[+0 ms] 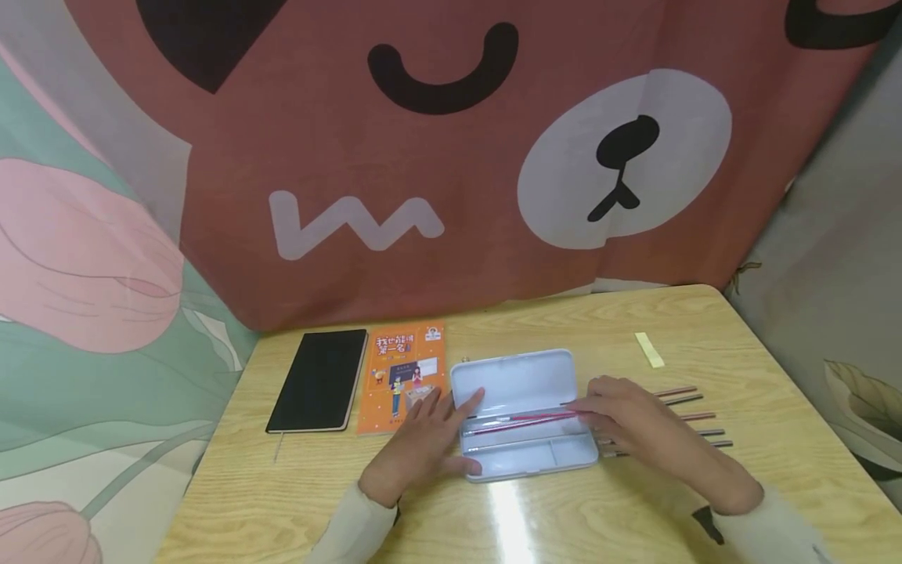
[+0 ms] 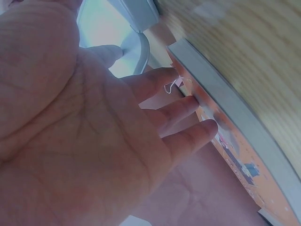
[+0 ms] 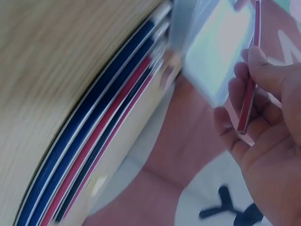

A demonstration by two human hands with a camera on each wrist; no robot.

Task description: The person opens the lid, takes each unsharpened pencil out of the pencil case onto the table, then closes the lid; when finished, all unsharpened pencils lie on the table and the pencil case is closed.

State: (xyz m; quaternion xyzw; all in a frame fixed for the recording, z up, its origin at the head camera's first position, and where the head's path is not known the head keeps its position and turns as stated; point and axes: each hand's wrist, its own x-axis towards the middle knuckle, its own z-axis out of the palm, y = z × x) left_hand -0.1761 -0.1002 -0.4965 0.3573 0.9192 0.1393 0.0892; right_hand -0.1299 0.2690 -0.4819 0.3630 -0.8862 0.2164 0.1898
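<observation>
Presently left hand (image 1: 423, 442) lies flat, fingers straight, against the open case (image 1: 521, 415) on the desk (image 1: 282, 486), seemingly steadying it, while right hand (image 1: 637, 423) fingers pinch a red pencil (image 1: 524, 419) over the tray, more pencils (image 1: 694, 415) lying just beside.

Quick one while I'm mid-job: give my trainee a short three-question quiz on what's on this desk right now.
1. True or false: the pencil case is open.
2. What does the right hand pinch?
A. a red pencil
B. the black notebook
C. the yellow slip
3. Which book lies directly beside the left hand?

Key: 1 true; 2 A; 3 the orange book.
</observation>
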